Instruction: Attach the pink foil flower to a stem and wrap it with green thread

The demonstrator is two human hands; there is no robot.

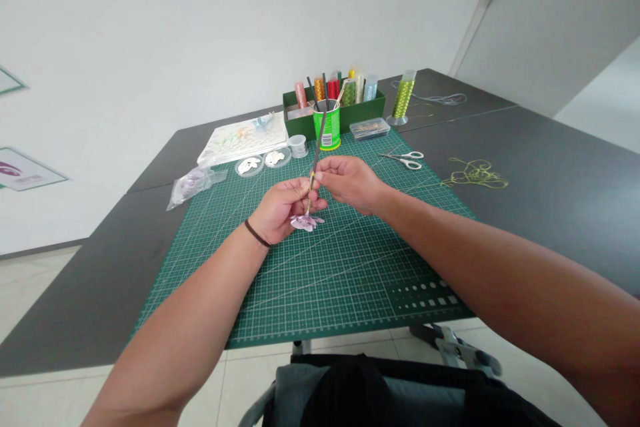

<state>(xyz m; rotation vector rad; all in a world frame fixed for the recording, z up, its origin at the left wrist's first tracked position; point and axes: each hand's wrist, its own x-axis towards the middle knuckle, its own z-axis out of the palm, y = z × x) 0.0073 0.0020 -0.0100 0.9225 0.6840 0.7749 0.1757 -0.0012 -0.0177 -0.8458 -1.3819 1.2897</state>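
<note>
Above the middle of the green cutting mat (280,280), my left hand (283,207) is closed round the thin stem of a pale purple flower (307,221), whose petals hang downward. A slim dark stick (320,137) rises from the stem, pointing up and away from me. My right hand (347,181) pinches the stick at its lower end, where yellow-green thread (312,179) shows round the join. Its fingertips nearly touch those of my left hand. Whether the right fingers also hold a loose thread end is too small to tell.
Behind stand a green cup (327,127) with sticks and a green box (300,125) of thread spools. Scissors (405,159), tangled yellow-green thread (475,175) and a green spool (404,97) lie or stand right. Left are a bagged item (193,185), small dishes (249,165) and a white board (245,137).
</note>
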